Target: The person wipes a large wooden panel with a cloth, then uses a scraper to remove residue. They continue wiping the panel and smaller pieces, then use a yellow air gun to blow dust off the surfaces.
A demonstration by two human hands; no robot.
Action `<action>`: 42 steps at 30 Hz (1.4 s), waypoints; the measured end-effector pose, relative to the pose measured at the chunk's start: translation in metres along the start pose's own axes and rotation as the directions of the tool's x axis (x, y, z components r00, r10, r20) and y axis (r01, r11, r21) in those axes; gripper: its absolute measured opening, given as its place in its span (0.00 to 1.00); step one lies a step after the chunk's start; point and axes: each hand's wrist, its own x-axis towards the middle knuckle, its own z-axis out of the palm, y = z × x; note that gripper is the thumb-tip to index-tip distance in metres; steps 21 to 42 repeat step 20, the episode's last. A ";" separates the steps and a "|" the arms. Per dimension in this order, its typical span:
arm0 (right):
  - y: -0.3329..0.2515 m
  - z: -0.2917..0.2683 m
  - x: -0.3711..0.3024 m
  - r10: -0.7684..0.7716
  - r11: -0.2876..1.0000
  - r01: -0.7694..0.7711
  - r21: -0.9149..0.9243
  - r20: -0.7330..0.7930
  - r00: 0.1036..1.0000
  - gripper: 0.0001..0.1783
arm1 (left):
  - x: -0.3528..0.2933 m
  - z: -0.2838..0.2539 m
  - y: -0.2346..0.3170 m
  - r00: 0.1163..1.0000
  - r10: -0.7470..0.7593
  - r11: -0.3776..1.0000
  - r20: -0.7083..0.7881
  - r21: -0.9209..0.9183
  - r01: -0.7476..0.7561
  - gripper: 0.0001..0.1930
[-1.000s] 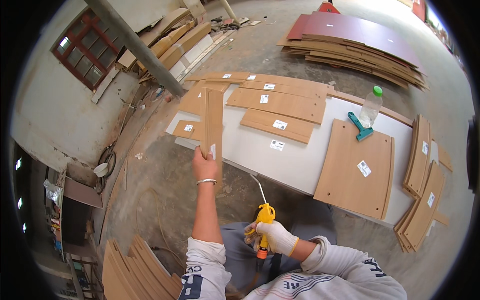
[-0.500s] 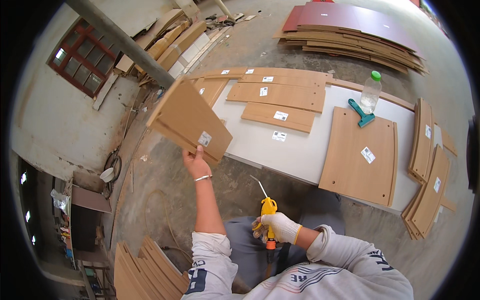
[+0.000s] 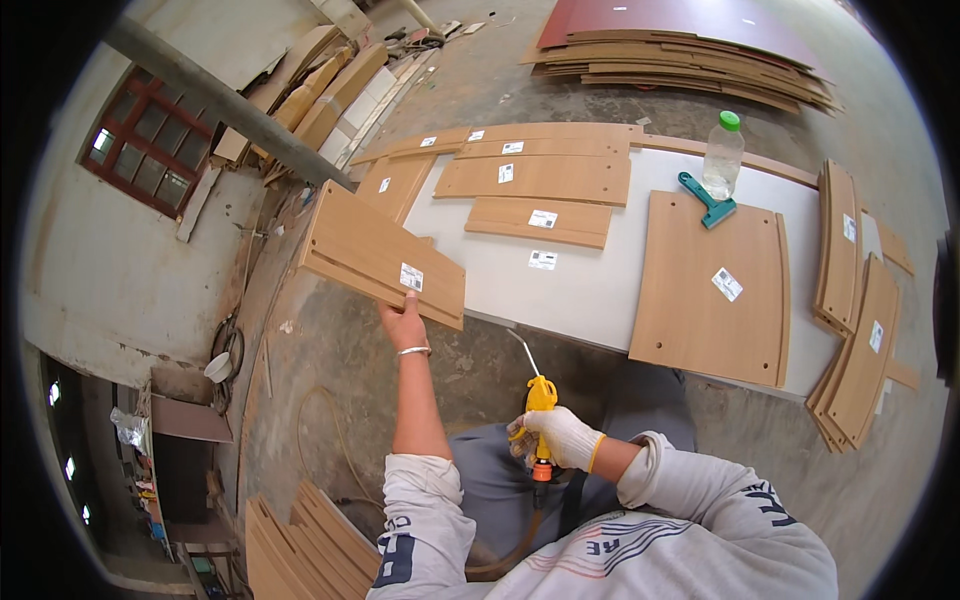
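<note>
My bare left hand (image 3: 404,322) grips a light-brown wooden panel (image 3: 370,250) by its lower edge, thumb on the face just below a white label (image 3: 411,277). The panel is held tilted in the air at the left end of the table, with a groove and holes along one long side. In a white work glove, my right hand (image 3: 562,437) is wrapped round a yellow air blow gun (image 3: 541,395) above my lap. Its thin bent nozzle points up and to the left, toward the table edge. An orange coupling (image 3: 542,471) joins it to a hose.
On the white table top (image 3: 570,300) lie several labelled panels (image 3: 535,180), a larger square panel (image 3: 710,290), a green scraper (image 3: 709,202) and a clear bottle (image 3: 723,158). More panels (image 3: 866,350) lean at the right end. Others (image 3: 310,545) stand at lower left. Boards (image 3: 690,60) are stacked behind.
The panel in my left hand has turned, so its face shows more squarely and its long edge lies flatter. My right hand still holds the air blow gun. The view has shifted slightly.
</note>
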 end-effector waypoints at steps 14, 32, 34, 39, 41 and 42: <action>-0.034 -0.028 0.012 -0.006 0.986 0.005 0.167 0.006 1.000 0.05 | -0.006 0.004 0.038 0.963 0.265 0.907 0.049 0.327 -0.266 0.14; -0.055 0.030 -0.039 -0.351 0.910 0.409 -0.068 0.399 0.847 0.12 | -0.001 -0.007 0.051 1.000 0.019 0.798 -0.012 0.602 -0.008 0.21; -0.055 0.030 -0.039 -0.351 0.910 0.409 -0.068 0.399 0.847 0.12 | -0.001 -0.007 0.051 1.000 0.019 0.798 -0.012 0.602 -0.008 0.21; -0.055 0.030 -0.039 -0.351 0.910 0.409 -0.068 0.399 0.847 0.12 | -0.001 -0.007 0.051 1.000 0.019 0.798 -0.012 0.602 -0.008 0.21; -0.055 0.030 -0.039 -0.351 0.910 0.409 -0.068 0.399 0.847 0.12 | -0.001 -0.007 0.051 1.000 0.019 0.798 -0.012 0.602 -0.008 0.21; -0.055 0.030 -0.039 -0.351 0.910 0.409 -0.068 0.399 0.847 0.12 | -0.001 -0.007 0.051 1.000 0.019 0.798 -0.012 0.602 -0.008 0.21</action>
